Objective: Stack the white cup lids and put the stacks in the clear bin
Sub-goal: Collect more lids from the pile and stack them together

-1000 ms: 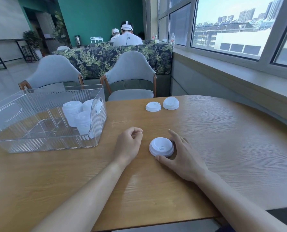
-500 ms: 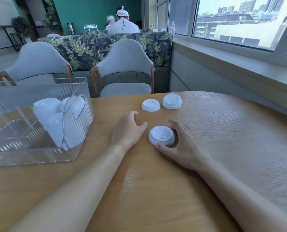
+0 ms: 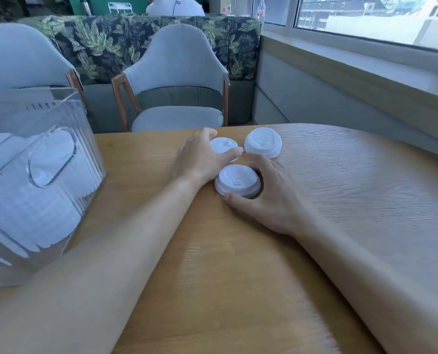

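lids: three white cup lids are sitting out on the wooden table [image 3: 238, 264]; more white lids are already sitting in stacks inside the clear bin [image 3: 59, 118] on the left
near lid: the near lid [image 3: 237, 180] is lying flat on the table; the right hand [image 3: 266, 198] is curling its thumb and fingers round it and holding its rim
middle lid: the middle lid [image 3: 224, 146] is lying just behind the near one; the left hand [image 3: 200, 159] is reaching over it with its fingers curling round the far edge and its thumb lying along the near edge, so it is gripping it
far lid: the far lid [image 3: 263, 143] is sitting free, just beside the middle lid; no hand is touching it
crowding risk: both hands are working very close together; the thumb of one could be bumping the other lid and knocking it away
slipping risk: the lids are looking thin and smooth; a light pinch on the rim could be letting one slide or flip over
stacking risk: if one lid is going on tilted, it may not be sitting down snug; the pile could be leaning and falling apart on the way to the bin
bin risk: the bin is standing well apart from the hands; a loose pile could be tipping while being carried
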Demonstrator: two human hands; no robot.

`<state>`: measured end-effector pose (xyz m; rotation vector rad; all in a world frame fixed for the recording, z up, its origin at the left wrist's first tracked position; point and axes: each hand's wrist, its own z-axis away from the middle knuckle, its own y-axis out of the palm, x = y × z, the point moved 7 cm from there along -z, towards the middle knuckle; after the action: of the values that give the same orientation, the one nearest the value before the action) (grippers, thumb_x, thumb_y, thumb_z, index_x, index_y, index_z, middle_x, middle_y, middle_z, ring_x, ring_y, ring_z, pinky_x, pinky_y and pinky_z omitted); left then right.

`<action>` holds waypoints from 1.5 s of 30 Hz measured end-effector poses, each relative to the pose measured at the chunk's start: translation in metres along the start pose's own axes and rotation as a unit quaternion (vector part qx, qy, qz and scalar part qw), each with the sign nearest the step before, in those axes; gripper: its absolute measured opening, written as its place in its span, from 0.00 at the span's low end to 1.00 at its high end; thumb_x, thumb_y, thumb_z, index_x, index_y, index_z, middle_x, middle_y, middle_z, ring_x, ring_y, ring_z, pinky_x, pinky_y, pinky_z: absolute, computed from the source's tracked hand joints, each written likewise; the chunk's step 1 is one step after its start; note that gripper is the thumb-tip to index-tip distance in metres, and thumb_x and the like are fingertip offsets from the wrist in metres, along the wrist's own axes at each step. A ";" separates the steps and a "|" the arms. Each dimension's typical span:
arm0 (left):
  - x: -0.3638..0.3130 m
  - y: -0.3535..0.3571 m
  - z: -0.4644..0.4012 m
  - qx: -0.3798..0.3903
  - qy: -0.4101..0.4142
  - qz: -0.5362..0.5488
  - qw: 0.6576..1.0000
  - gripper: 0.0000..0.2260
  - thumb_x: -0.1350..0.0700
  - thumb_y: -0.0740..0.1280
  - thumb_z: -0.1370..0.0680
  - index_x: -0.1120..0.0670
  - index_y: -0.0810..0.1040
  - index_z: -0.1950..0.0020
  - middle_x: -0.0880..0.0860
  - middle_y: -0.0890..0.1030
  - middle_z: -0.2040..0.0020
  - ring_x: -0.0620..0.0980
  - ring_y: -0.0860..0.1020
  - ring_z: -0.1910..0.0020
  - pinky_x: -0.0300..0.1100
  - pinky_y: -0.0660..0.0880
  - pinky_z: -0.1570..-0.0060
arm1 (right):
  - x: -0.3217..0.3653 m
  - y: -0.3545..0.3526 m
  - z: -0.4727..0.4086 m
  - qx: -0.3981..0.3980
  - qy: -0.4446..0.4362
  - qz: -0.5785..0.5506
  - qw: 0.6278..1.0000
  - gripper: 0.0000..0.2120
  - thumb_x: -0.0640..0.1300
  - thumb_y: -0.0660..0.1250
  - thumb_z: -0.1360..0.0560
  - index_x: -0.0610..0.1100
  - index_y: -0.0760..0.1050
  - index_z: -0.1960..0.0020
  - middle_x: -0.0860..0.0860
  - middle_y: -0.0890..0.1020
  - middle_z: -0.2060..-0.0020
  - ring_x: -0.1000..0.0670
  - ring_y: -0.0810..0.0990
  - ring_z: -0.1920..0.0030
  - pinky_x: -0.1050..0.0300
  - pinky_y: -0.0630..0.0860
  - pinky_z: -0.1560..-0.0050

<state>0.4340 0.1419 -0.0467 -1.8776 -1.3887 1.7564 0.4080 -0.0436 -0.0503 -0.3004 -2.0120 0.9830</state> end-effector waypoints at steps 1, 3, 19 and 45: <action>-0.002 0.001 -0.002 0.002 0.005 0.003 1.000 0.36 0.33 0.74 0.31 0.49 0.73 0.28 0.45 0.76 0.29 0.47 0.74 0.31 0.52 0.70 0.31 | 0.000 0.000 -0.001 0.000 -0.001 0.001 1.000 0.28 0.63 0.72 0.32 0.59 0.68 0.36 0.63 0.75 0.45 0.56 0.72 0.40 0.55 0.72 0.45; -0.002 0.002 -0.004 0.005 0.008 0.007 1.000 0.37 0.34 0.76 0.33 0.49 0.73 0.29 0.45 0.77 0.31 0.47 0.75 0.32 0.52 0.71 0.32 | 0.001 0.000 -0.001 0.000 -0.003 0.004 1.000 0.29 0.63 0.72 0.32 0.59 0.67 0.35 0.64 0.75 0.44 0.56 0.71 0.39 0.55 0.72 0.43; 0.014 -0.052 0.089 -0.006 -0.052 0.320 0.946 0.30 0.51 0.81 0.29 0.48 0.73 0.30 0.47 0.76 0.34 0.41 0.77 0.37 0.37 0.75 0.40 | 0.030 -0.005 0.057 0.028 0.025 0.003 0.999 0.41 0.69 0.70 0.35 0.57 0.62 0.27 0.65 0.71 0.40 0.59 0.69 0.34 0.50 0.73 0.37; -0.023 -0.082 0.251 0.084 0.045 0.259 0.961 0.23 0.52 0.74 0.34 0.43 0.76 0.40 0.45 0.79 0.42 0.42 0.79 0.40 0.43 0.77 0.40 | 0.090 -0.016 0.185 0.019 0.037 -0.027 0.999 0.47 0.72 0.62 0.34 0.55 0.54 0.21 0.63 0.64 0.26 0.60 0.62 0.26 0.54 0.69 0.31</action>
<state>0.1815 0.0621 -0.0390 -2.3315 -0.7219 1.8961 0.2112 -0.1050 -0.0453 -0.2578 -1.9222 0.9615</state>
